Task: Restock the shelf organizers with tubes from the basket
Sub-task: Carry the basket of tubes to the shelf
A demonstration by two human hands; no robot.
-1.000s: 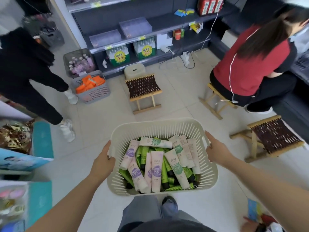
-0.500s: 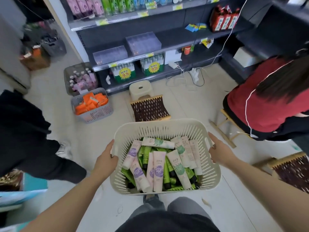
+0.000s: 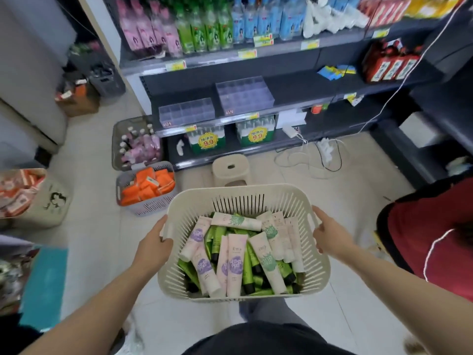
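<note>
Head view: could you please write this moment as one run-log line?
status: restocking not begun | left hand: grips basket left rim | right hand: grips right rim | tubes: in basket | shelf organizers: look empty

Pink tubes (image 3: 235,265) half bury green tubes (image 3: 217,238); top-shelf bottles (image 3: 199,29) are blurred.

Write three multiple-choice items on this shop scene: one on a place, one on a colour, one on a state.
1. The clear organizers stand: A on the floor; B on the dark shelf; C in a basket.
2. The packets in the grey basket are: A orange; B blue; C white.
3. The cream basket of tubes is: A on a stool; B held by the left hand and right hand; C on the floor.

Answers: 1 B, both sit at the shelf's front edge. 2 A, they are plainly orange. 3 B, one hand grips each side handle.
</note>
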